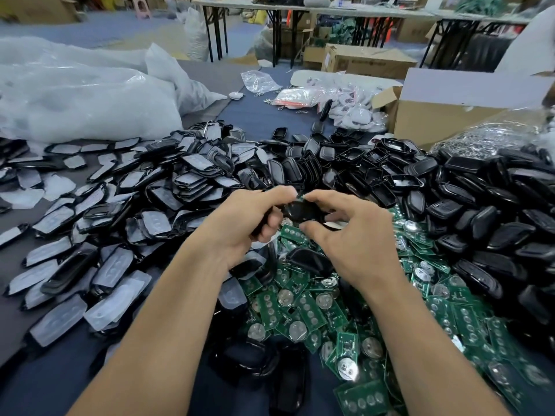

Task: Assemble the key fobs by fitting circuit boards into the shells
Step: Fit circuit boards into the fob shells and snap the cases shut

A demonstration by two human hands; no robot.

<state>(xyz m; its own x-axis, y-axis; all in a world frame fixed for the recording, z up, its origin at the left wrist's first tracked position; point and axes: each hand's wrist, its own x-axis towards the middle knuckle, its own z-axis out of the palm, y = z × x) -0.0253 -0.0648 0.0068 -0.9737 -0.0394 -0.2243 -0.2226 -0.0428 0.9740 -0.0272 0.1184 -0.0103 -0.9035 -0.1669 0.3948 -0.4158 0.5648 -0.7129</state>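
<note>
Nearest the camera, at bottom centre and right of the frame, lies a loose heap of small green circuit boards with round silver button cells. It sits directly under both forearms, likely so a board can be picked up without reaching. Just above the heap, at frame centre, the left hand curls its fingers round one end of a glossy black oval plastic fob shell. The right hand pinches the other end between thumb and forefinger, its remaining fingers spread. The shell is held clear of the piles, between the hands, which suits pressing parts together. Whether a board is already seated inside cannot be told, as fingers cover the opening. To the left, black shell halves with pale grey button pads spread across the dark cloth tabletop. To the right, plain black shell halves are banked high. The stock is sorted by kind, each within an arm's sweep. Farther back, at upper left, are bulky white plastic sacks. At upper centre are small clear bags of white fobs, and at upper right an open brown cardboard box. Black-legged folding tables line the far top edge.
</note>
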